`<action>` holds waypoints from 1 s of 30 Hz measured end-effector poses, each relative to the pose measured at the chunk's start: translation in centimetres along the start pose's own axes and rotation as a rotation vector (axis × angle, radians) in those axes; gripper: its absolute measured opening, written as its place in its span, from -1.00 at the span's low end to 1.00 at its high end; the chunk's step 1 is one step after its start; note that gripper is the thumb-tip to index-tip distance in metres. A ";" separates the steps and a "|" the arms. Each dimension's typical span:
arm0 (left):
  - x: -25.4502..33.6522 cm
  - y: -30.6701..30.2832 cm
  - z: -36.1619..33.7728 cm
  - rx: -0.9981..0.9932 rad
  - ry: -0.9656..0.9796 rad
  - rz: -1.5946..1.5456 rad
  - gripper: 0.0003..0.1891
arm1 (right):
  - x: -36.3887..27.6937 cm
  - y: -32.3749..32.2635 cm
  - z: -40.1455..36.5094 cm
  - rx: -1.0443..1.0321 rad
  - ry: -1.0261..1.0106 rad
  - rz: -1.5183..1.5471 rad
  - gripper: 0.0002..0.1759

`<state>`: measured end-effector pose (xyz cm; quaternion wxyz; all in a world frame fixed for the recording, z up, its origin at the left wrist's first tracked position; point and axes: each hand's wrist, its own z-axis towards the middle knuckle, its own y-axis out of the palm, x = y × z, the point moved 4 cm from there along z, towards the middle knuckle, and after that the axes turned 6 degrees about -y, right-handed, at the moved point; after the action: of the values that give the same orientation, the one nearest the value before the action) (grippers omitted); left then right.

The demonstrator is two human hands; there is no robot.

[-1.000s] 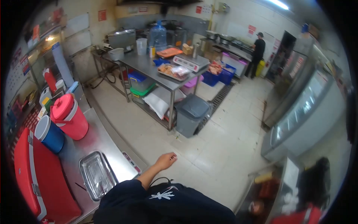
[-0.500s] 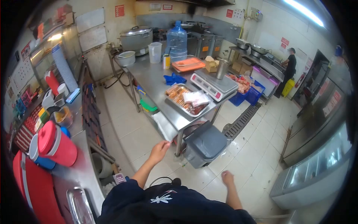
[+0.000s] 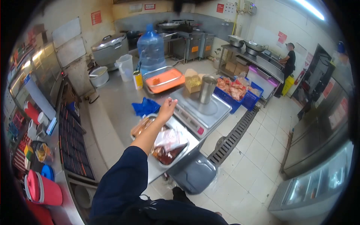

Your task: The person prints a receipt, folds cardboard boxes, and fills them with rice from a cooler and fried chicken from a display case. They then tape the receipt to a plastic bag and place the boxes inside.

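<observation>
My left hand (image 3: 167,109) reaches out over the steel table, its fingers loosely bent with the tips a little apart. Nothing shows in it. Below the forearm lies a metal tray (image 3: 176,162) of browned food, partly covered by a clear plastic bag (image 3: 170,139) with reddish-brown contents. Just right of the hand is a digital scale (image 3: 198,112), with a steel cup (image 3: 207,90) standing on its plate. A crumpled blue cloth (image 3: 145,107) is left of the hand. My right hand is out of view, apart from perhaps a sliver at the bottom edge.
An orange tray (image 3: 165,80), a yellow can (image 3: 138,80), a plastic pitcher (image 3: 125,67) and a large water bottle (image 3: 150,48) stand farther back. A grey bin (image 3: 195,174) sits below the table's near corner. Blue crates (image 3: 229,98) of raw meat lie beyond. A co-worker (image 3: 288,60) stands at the far counter.
I have moved nearer the table. My left hand has risen from beside the table to above it, near the scale. My right hand has dropped out of view.
</observation>
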<state>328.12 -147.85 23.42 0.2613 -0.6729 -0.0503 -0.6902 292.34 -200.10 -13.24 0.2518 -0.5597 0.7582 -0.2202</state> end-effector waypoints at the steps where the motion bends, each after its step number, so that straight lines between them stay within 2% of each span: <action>1: 1.0 1.0 2.1 -0.104 -0.111 -0.033 -0.29 | 0.0 -0.6 0.7 0.004 0.038 0.048 -0.54; 3: 0.1 3.8 8.1 -0.051 -0.063 0.028 -0.23 | -1.2 -2.5 3.0 0.035 0.033 0.107 -0.55; 4: -0.9 5.3 10.9 0.007 -0.031 0.073 -0.18 | -1.6 -3.3 4.2 0.061 0.020 0.140 -0.56; 5: -1.3 6.6 13.5 -0.015 -0.071 0.163 -0.08 | -2.2 -4.2 5.1 0.093 0.004 0.182 -0.56; 6: -1.1 7.9 14.9 -0.024 -0.073 0.154 -0.08 | -2.6 -5.1 6.0 0.123 -0.012 0.226 -0.57; 8: -1.3 10.2 17.0 0.054 -0.224 -0.098 -0.05 | -3.4 -6.4 7.3 0.170 -0.034 0.304 -0.58; 9: -3.2 11.7 18.6 0.142 -0.284 -0.080 -0.04 | -3.7 -6.8 7.6 0.181 -0.042 0.327 -0.58; 12: -6.0 13.3 21.4 0.127 -0.218 0.074 -0.14 | -3.9 -6.6 8.8 0.187 -0.047 0.343 -0.60; 13: -3.3 12.1 19.6 0.063 -0.247 0.255 -0.32 | -3.3 -5.7 9.7 0.176 -0.054 0.325 -0.61; 14: -3.1 11.6 19.5 0.066 -0.249 0.254 -0.32 | -2.7 -4.8 10.3 0.162 -0.066 0.297 -0.61; 16: -3.1 9.4 19.4 0.155 -0.136 0.360 -0.44 | -0.2 0.0 13.6 0.119 -0.149 0.206 -0.62; 17: -4.7 8.7 19.9 0.258 -0.088 0.293 -0.48 | 1.4 2.6 15.7 0.101 -0.210 0.150 -0.63; 18: -4.8 7.8 19.1 0.276 -0.087 0.292 -0.48 | 3.1 5.4 18.1 0.086 -0.281 0.095 -0.63; 19: -4.8 6.5 18.0 0.335 -0.062 0.142 -0.50 | 3.3 5.4 19.2 0.043 -0.316 0.039 -0.68; 20: -5.0 5.1 16.7 0.394 -0.036 -0.007 -0.51 | 3.2 4.5 20.0 0.045 -0.336 0.025 -0.68; 21: -6.4 4.0 16.1 0.422 -0.031 -0.005 -0.51 | 2.3 3.5 20.0 0.002 -0.447 -0.179 -0.75; 23: -9.6 1.8 14.9 0.311 -0.139 -0.233 -0.52 | 0.1 -0.1 18.9 -0.082 -0.427 -0.253 -0.69; 24: -9.2 0.0 13.2 0.348 -0.140 -0.231 -0.52 | -1.2 -2.6 18.4 -0.114 -0.420 -0.298 -0.65; 26: -8.9 -2.3 8.5 0.243 -0.293 -0.409 -0.50 | -4.2 -6.8 17.3 -0.143 -0.447 -0.404 -0.59; 27: -9.2 -3.8 5.7 0.289 -0.314 -0.410 -0.50 | -5.8 -8.1 16.6 -0.155 -0.474 -0.435 -0.55; 28: -9.0 -5.3 3.1 0.294 -0.207 -0.389 -0.50 | -8.3 -9.3 15.1 -0.157 -0.514 -0.445 -0.52; 29: -8.4 -7.2 0.2 0.299 -0.096 -0.365 -0.49 | -11.0 -10.2 13.8 -0.152 -0.542 -0.393 -0.59; 30: -7.8 -9.4 -3.5 0.351 -0.109 -0.365 -0.49 | -13.7 -11.0 12.4 -0.149 -0.570 -0.343 -0.65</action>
<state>320.56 -138.95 18.30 0.2420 -0.6334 -0.3040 -0.6692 311.61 -190.61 -14.19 0.3712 -0.7349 0.5663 -0.0381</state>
